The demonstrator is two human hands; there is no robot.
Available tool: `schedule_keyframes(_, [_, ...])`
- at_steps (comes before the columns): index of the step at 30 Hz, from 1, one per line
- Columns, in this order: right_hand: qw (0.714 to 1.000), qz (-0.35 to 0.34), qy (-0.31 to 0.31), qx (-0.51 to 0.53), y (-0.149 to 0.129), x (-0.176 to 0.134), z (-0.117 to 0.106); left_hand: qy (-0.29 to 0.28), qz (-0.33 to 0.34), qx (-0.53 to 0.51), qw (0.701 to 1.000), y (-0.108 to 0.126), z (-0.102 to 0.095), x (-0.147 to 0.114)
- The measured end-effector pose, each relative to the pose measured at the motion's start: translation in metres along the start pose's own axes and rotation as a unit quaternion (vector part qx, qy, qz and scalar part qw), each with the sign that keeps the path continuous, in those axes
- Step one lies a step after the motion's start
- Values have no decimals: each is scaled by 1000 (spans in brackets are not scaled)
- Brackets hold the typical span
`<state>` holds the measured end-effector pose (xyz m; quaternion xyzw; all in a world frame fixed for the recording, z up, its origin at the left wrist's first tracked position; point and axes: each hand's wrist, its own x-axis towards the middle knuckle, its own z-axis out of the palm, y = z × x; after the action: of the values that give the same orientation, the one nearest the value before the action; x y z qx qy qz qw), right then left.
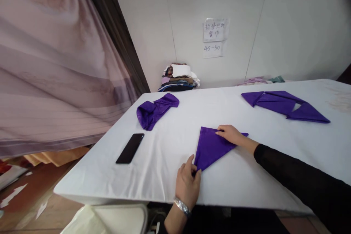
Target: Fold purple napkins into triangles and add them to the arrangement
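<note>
A purple cloth napkin [212, 146], folded into a triangle, lies flat on the white-covered table [175, 139]. At its near left corner, my left hand [188, 180] pinches the cloth between thumb and fingers; a silver bracelet circles that wrist. My right hand [229, 134] has its thumb and fingers closed on the upper edge, covering part of it. The triangle's right tip shows just beyond my right wrist.
Folded purple cloths [285, 104] lie at the back right, and a bunched purple cloth [156, 111] at the back left. Near the left edge is a black phone [130, 148]. A clothes pile [179, 76] stands behind the table. A pink curtain [55, 62] hangs at left.
</note>
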<state>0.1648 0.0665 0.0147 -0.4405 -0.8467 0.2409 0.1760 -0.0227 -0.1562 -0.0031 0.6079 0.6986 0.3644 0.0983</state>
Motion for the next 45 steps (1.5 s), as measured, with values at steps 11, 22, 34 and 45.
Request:
schedule_keyframes(11, [996,-28,24,-86,-3,7,14,-5,-2,35,999,1,3,3])
schedule_keyframes(22, [992,-49,47,-110,16,-1,18,-57,41,86,994,-17,-16,21])
schedule_keyframes(34, [990,-108,56,-76,-9,3,20,19,44,68,997,-28,-20,12])
schedule_keyframes(45, [983,-129,56,-116,0,9,32,33,33,102,994,-24,-16,12])
